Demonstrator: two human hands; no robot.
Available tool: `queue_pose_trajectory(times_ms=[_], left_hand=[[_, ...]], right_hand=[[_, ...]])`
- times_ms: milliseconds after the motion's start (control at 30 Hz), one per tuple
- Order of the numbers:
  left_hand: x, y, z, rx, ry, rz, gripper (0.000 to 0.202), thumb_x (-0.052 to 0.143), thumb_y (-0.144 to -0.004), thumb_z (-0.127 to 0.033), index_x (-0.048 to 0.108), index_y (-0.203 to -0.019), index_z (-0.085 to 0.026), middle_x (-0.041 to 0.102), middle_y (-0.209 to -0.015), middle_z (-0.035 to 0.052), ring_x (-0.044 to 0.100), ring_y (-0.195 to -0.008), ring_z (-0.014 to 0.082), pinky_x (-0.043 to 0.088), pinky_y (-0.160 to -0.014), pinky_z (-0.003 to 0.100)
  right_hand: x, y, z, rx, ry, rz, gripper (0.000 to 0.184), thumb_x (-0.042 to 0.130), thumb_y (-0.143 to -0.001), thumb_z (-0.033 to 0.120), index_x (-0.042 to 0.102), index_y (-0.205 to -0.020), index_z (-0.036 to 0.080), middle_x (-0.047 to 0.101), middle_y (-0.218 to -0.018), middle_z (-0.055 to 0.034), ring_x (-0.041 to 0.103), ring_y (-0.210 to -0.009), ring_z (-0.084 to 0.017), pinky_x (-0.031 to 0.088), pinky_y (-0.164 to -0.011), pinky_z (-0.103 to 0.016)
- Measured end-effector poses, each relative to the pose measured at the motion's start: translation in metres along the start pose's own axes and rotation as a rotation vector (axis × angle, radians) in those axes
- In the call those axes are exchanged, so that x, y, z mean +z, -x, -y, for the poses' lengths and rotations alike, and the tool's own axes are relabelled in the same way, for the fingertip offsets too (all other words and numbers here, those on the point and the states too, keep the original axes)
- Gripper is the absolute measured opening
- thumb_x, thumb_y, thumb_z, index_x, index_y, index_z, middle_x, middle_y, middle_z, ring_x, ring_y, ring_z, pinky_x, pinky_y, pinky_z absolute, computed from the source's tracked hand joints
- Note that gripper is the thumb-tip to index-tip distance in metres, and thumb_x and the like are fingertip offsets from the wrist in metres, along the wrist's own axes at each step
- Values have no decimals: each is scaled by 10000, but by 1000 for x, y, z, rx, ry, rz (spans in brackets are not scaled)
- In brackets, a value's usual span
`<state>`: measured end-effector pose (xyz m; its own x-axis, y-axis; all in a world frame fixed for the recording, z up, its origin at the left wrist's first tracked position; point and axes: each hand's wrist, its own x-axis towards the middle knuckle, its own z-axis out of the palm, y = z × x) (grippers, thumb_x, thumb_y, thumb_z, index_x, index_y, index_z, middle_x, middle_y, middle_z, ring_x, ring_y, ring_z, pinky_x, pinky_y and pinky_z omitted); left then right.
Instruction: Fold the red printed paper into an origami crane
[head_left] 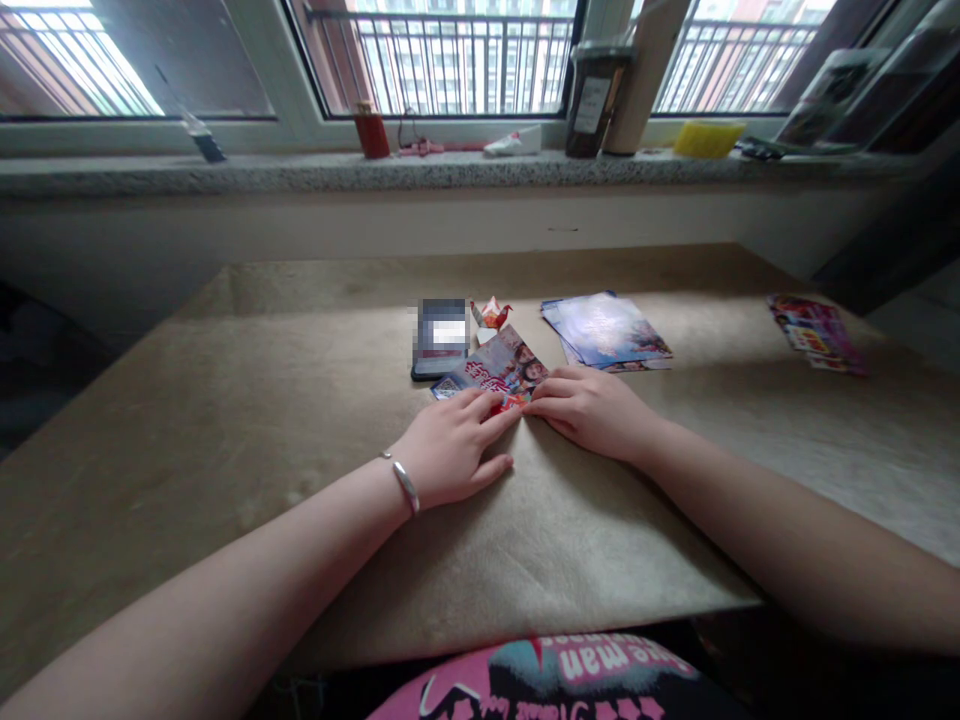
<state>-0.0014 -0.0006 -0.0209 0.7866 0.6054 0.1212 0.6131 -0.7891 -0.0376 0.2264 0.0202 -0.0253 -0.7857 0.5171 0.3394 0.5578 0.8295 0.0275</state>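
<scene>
A glossy printed paper sheet (499, 360) with pictures and red lettering lies in front of me, folded with a corner pointing away. My left hand (457, 445) rests flat on its near left part, fingers stretched out and thumb apart. At the near right corner, my right hand (589, 408) has its fingers pressed together on the paper's edge; its fingertips almost meet the left ones. A small red and white folded paper piece (491, 314), shaped like a crane, stands just beyond the sheet. Both hands partly cover the sheet's near edge.
A phone (431, 362) with a blurred screen lies left of the sheet. A stack of printed square papers (604, 328) sits to the right, and colourful printed pieces (814, 335) lie farther right. Jars and small items line the stone windowsill (285, 178) behind the table (225, 400).
</scene>
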Motion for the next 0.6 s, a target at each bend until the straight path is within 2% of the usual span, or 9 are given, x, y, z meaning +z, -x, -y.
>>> queue_pose_trajectory(times_ms=[200,367,600], left_hand=[[-1,0,2,-5,22,15,559,425,-872,-476,391,-1355,-196,494,-1268,102,445,-1160,262,389,-986,393],[-3,-1,5,24,48,46,477,446,-875,-411,441,-1313,-222,496,-1268,91,446,-1169,251,394,-987,395],[-2,-1,4,23,18,42,467,442,-880,-393,436,-1316,-224,498,-1263,89,451,-1162,257,403,-977,407]], right_hand=[[4,2,-3,18,-32,13,284,412,-916,222,678,-1014,236,675,-939,-43,555,-883,-170,437,-767,-293],[4,3,-3,54,-51,34,274,424,-905,208,689,-968,242,675,-940,-36,553,-895,-166,437,-770,-286],[5,3,-4,-3,-26,5,272,425,-904,199,678,-997,241,672,-965,-30,547,-867,-161,437,-744,-272]])
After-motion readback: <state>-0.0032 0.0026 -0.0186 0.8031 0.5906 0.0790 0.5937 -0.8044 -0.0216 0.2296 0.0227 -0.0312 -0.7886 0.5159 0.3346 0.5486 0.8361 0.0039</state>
